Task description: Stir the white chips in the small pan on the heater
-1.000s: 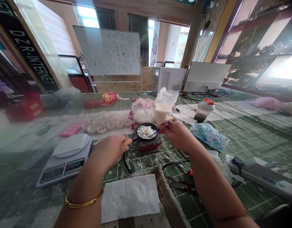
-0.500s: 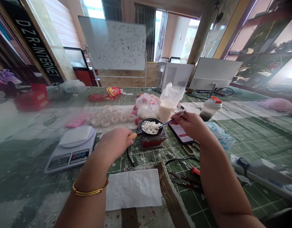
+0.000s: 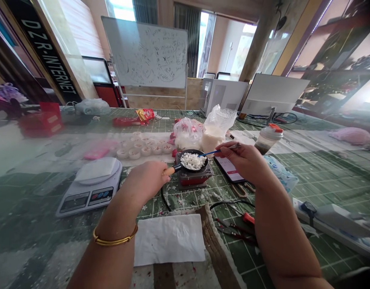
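Observation:
My left hand [image 3: 151, 176] is closed around the wooden handle of a small black frying pan [image 3: 206, 163]. The pan sits on a small red and dark hot plate [image 3: 193, 180] and holds white crumbly chunks [image 3: 192, 160]. My right hand [image 3: 237, 158] pinches a thin blue stick-like tool [image 3: 209, 153], whose tip reaches into the chunks at the pan's right side; the tip's shape cannot be made out. Under my right hand lies a phone [image 3: 228, 168] with its screen lit. Beyond the pan stands an open clear bag of pale granules [image 3: 211, 140].
A kitchen scale [image 3: 91, 184] stands at left, with several small filled cups [image 3: 146, 150] behind it. White paper [image 3: 169, 241] lies in front. Scissors [image 3: 239, 190], pliers [image 3: 233, 229], a lidded shaker cup [image 3: 267, 138], a tissue pack [image 3: 281, 172] and a power strip [image 3: 332, 224] are at right.
The blue tool's tip has shifted left and up over the white chunks, and the tool now lies flatter. My left hand still grips the pan handle; the whole view has shifted slightly.

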The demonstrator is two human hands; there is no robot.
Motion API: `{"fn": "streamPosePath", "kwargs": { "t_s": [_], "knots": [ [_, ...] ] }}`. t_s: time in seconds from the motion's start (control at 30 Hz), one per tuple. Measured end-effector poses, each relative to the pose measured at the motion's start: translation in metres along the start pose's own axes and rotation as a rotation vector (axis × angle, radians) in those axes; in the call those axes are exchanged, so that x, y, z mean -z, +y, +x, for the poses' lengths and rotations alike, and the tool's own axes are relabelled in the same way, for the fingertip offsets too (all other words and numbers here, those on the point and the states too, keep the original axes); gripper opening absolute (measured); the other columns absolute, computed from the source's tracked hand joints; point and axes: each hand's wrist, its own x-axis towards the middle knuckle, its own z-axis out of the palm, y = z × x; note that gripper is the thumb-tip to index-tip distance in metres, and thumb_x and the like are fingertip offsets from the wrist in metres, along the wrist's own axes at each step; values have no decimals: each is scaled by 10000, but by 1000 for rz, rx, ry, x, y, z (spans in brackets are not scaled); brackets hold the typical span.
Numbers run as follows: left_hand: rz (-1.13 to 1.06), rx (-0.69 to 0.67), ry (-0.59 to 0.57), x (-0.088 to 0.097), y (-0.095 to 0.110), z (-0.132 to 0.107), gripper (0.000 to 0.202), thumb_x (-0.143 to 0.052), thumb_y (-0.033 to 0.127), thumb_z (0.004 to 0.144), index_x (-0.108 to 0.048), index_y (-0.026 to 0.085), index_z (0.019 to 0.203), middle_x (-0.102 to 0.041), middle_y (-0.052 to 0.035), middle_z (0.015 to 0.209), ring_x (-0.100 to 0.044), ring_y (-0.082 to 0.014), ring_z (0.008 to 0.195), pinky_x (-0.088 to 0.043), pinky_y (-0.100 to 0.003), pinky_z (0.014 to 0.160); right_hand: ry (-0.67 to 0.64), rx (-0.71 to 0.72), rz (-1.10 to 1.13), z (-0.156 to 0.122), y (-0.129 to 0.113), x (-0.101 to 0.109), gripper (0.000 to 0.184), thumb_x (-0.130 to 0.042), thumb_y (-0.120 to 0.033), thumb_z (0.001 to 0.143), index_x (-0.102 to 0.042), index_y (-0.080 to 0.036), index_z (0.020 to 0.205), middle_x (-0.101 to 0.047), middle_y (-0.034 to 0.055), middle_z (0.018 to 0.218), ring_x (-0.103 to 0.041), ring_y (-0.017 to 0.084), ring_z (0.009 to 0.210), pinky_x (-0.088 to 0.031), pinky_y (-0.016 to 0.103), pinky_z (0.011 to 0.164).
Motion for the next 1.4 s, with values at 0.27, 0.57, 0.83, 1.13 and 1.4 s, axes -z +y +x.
{"fn": "streamPosePath", "kwargs": {
  "t_s": [0.27, 0.57, 0.83, 1.13, 1.4],
  "knots": [
    [-3, 10, 1, 2, 1, 0, 194, -443, 375, 746, -560, 222, 721, -613, -21, 704, -556, -178, 637, -253, -251, 503, 18, -27, -84, 3, 1, -5, 272, -465, -401, 815, -637, -209, 904, -694, 24, 847, -614, 175, 800, -435, 290, 706],
    [7, 4, 12, 0, -2, 0, 216, -433, 386, 756, -581, 229, 740, -626, -26, 718, -568, -189, 649, -282, -252, 517, 86, 3, -305, -5, -13, -1, 301, -437, -394, 825, -648, -204, 925, -696, 38, 814, -615, 191, 756, -417, 281, 649],
    [-12, 13, 22, 0, -1, -1, 204, -451, 369, 763, -583, 215, 735, -635, -32, 723, -575, -179, 646, -285, -248, 508, 8, 32, -408, -8, -20, -2, 275, -419, -362, 838, -648, -222, 899, -691, 33, 794, -613, 197, 741, -400, 273, 628],
    [-15, 16, 20, 0, -1, -2, 196, -449, 364, 754, -573, 216, 724, -617, -25, 701, -553, -170, 620, -278, -249, 510, -66, 92, -399, -12, -27, -8, 288, -397, -369, 855, -639, -226, 914, -686, 35, 841, -611, 189, 760, -404, 278, 648],
    [-30, 1, 24, 0, -3, -2, 210, -453, 383, 762, -566, 212, 721, -625, -24, 711, -556, -154, 621, -260, -239, 494, -69, 72, -332, -11, -25, -13, 290, -411, -376, 845, -645, -220, 913, -685, 38, 811, -607, 186, 737, -409, 275, 635]
  ]
}}
